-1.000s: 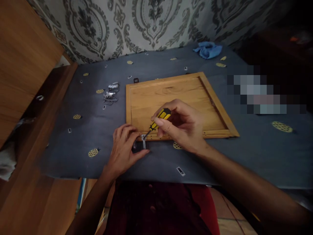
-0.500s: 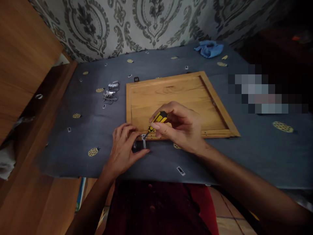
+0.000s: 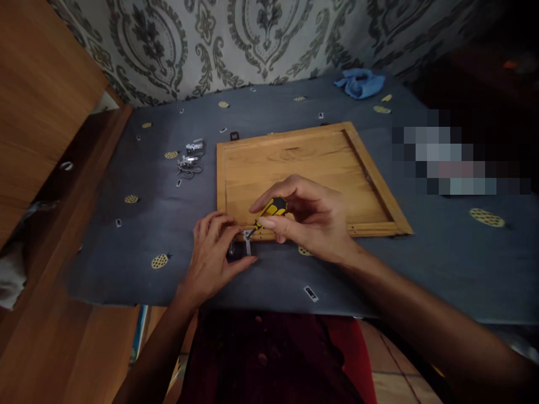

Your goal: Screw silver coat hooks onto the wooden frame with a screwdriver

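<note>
We find the wooden panel [image 3: 290, 160] lying at the centre of the frame on a grey-blue tablecloth [image 3: 269, 292], its lower middle edge covered by the right hand [image 3: 314, 221]. That hand pinches a yellow-and-black screwdriver [image 3: 273, 208] between thumb and fingers; its grip conceals part of the handle. The shaft slants down to a metal latch [image 3: 248, 243] at the panel's lower left edge, but the tip is too small for us to confirm how it seats. The left hand [image 3: 210, 247] is curved, thumb and forefinger apart around the latch and a dark patch we cannot identify; whether they press on the metal we cannot tell. Left of the panel, loose metal fittings [image 3: 190, 161] lie bunched, their number unclear. A dark fastener [image 3: 234, 136] projects from the panel's upper left edge; another, further right, barely shows. We note a crumpled blue cloth [image 3: 361, 84] at upper right and, below it, a pixelated area obscuring its contents. Both forearms are cut off by the frame.
</note>
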Action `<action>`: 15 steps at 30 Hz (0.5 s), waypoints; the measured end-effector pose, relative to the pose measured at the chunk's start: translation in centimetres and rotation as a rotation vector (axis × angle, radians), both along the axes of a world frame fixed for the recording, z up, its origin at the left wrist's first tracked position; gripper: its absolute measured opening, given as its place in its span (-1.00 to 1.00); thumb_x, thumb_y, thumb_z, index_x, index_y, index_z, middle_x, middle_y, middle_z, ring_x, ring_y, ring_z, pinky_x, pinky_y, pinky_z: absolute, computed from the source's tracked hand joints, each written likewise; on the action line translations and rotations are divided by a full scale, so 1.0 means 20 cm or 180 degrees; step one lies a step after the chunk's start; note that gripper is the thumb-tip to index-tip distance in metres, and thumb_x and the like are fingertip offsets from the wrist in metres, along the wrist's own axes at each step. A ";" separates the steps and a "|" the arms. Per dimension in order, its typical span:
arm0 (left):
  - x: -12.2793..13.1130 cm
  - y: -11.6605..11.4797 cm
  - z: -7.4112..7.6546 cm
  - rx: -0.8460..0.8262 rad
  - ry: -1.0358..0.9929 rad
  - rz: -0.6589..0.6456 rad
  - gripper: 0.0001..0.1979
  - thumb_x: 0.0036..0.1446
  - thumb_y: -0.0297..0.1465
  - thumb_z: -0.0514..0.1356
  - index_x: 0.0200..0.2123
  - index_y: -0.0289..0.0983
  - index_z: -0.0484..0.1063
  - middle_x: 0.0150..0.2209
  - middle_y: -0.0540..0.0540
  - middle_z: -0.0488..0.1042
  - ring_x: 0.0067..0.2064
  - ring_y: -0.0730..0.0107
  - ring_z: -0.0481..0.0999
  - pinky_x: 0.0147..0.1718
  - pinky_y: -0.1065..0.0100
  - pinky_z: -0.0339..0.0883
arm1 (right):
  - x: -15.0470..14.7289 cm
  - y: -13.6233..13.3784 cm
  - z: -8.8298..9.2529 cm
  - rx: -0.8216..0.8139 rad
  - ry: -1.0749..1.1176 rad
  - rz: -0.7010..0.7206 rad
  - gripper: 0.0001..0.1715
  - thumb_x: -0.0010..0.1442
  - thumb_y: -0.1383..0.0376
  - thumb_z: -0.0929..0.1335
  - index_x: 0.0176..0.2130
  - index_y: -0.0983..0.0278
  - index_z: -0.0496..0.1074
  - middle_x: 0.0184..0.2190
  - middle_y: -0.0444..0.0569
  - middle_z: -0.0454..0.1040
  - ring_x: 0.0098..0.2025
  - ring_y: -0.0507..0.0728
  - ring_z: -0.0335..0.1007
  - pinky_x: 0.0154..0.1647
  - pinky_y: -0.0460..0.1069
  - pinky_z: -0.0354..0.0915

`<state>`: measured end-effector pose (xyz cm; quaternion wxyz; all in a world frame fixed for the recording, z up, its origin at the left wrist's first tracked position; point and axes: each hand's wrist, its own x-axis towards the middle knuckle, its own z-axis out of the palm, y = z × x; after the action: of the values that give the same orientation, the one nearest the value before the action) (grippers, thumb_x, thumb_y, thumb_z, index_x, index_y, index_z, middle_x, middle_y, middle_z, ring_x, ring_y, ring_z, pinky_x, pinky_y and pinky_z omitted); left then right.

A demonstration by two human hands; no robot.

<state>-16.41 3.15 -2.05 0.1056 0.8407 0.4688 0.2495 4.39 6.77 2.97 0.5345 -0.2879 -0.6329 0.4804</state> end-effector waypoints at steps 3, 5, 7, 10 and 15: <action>0.00 0.00 0.00 0.0015 -0.0004 -0.0002 -0.52 0.12 -0.16 0.40 0.06 -0.13 0.40 0.09 -0.16 0.38 0.25 -0.07 0.23 0.23 -0.13 0.20 | 0.00 0.00 0.00 -0.0086 0.0072 0.0073 -0.72 0.15 0.16 0.53 -0.25 0.25 0.46 -0.34 -0.11 0.54 -0.51 -0.05 0.40 -0.61 -0.17 0.39; 0.00 0.00 0.00 0.0028 -0.0025 -0.0020 -0.54 0.13 -0.16 0.39 0.04 -0.13 0.40 0.09 -0.16 0.38 0.25 -0.07 0.24 0.22 -0.13 0.20 | 0.01 0.00 0.01 -0.0065 -0.0008 0.0093 -0.75 0.19 0.17 0.51 -0.18 0.25 0.50 -0.28 -0.07 0.55 -0.47 -0.04 0.42 -0.55 -0.15 0.44; 0.00 0.00 0.00 0.0026 -0.0036 -0.0028 -0.56 0.14 -0.16 0.39 0.03 -0.13 0.39 0.09 -0.16 0.38 0.25 -0.07 0.24 0.22 -0.14 0.20 | 0.02 0.00 0.02 -0.0023 -0.0110 0.0155 -0.77 0.25 0.19 0.47 -0.13 0.25 0.54 -0.23 -0.06 0.55 -0.47 -0.06 0.42 -0.51 -0.14 0.47; 0.00 0.00 0.00 0.0003 -0.0018 -0.0027 -0.55 0.15 -0.15 0.38 0.04 -0.12 0.39 0.10 -0.16 0.37 0.25 -0.07 0.23 0.22 -0.14 0.19 | 0.02 0.00 0.02 0.0042 -0.0041 0.0235 -0.82 0.26 0.21 0.46 -0.15 0.24 0.54 -0.22 -0.08 0.54 -0.49 -0.08 0.42 -0.50 -0.14 0.48; 0.00 0.00 0.00 0.0012 0.0011 -0.0016 -0.52 0.15 -0.13 0.38 0.08 -0.11 0.38 0.08 -0.16 0.37 0.24 -0.07 0.24 0.21 -0.14 0.22 | -0.01 -0.01 -0.03 0.0173 0.0133 0.0092 -0.75 0.16 0.20 0.53 -0.27 0.24 0.46 -0.35 -0.15 0.48 -0.50 -0.07 0.41 -0.58 -0.16 0.43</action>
<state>-16.44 3.14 -2.03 0.1038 0.8425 0.4665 0.2487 4.28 6.66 2.46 0.5482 -0.2540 -0.6385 0.4767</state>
